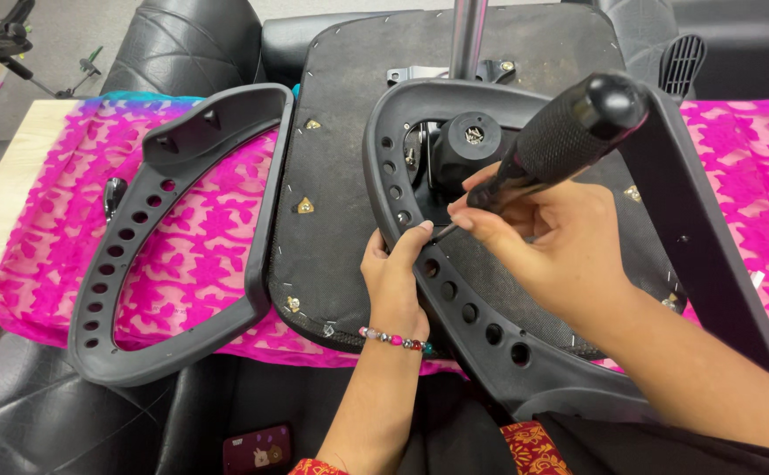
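Left hand [393, 277] fingers curled on grey armrest [455, 299] rim, right hand [538, 242] fingers closed around black screwdriver [560, 136]

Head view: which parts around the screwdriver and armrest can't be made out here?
- Screwdriver tip: hidden by the fingers of the right hand.
- The hole it enters in the held armrest: covered by the left hand.
- Metal post: cut off by the top edge.
- Phone: cut by the bottom edge.

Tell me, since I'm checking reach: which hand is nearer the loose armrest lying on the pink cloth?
Left. The left hand rests on the other armrest, just right of the loose armrest; the right hand, holding the screwdriver, is farther right.
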